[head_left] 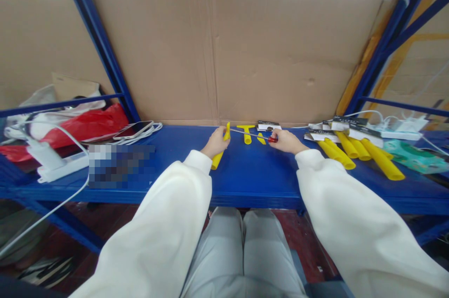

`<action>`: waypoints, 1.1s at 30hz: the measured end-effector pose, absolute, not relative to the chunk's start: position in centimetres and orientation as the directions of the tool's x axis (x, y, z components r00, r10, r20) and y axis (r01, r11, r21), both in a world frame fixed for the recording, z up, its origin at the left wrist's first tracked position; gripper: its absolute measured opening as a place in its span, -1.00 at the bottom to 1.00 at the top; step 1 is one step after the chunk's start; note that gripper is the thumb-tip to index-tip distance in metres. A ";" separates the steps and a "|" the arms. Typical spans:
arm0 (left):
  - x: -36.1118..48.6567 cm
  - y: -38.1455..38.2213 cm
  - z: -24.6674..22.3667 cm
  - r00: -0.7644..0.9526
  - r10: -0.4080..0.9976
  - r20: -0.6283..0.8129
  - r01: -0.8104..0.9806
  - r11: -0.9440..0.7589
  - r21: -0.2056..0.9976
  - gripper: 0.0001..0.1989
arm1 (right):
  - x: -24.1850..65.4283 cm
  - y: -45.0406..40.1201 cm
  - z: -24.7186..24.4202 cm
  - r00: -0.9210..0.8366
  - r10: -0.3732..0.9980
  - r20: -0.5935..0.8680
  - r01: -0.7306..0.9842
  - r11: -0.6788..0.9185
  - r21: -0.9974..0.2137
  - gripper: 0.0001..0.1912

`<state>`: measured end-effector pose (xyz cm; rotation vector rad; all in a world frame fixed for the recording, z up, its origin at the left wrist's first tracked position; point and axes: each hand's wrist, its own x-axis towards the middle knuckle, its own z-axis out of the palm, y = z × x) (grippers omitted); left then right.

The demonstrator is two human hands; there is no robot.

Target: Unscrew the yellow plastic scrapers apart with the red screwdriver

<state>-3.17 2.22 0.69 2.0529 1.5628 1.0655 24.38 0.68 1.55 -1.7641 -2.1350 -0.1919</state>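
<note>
- Left hand (214, 142): fingers curled closed around a yellow T-shaped plastic tool with a tubular handle (217, 161); head sticks up above the fingers, handle end shows below the hand, tilted, over the front half of the shelf.
- Right hand (285, 141): fingers closed on a thin metal-shafted screwdriver with a red handle (272, 139); shaft points left toward the yellow tool's head, contact too small to tell.
- Between the hands, farther back: a second yellow T-shaped plastic piece (247, 138) lying flat, handle end toward the person; a small yellow plastic piece (261, 139) beside it.
- Just behind the small piece: a black-and-white printed card (269, 125).
- Right of right hand: a pile of yellow tubular handles with printed cards (351, 149), next to a green patterned packet (414, 155).
- Far left: a shiny red plastic bag (87, 125), a white power strip (65, 167).
- Under everything: blue metal shelf (252, 181); brown cardboard panel (245, 54) upright behind.
</note>
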 end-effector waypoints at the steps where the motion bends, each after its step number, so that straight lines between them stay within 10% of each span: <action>1: -3.2 2.2 0.7 0.108 0.929 0.355 0.667 -0.332 0.666 -0.56 | 24.3 0.7 1.6 -0.149 0.924 0.352 0.969 0.206 -0.132 -0.91; 33: -3.2 2.5 0.4 0.114 0.932 0.344 0.657 -0.330 0.678 -0.57 | 24.5 0.8 1.6 -0.175 0.907 0.384 0.959 0.245 -0.142 -0.90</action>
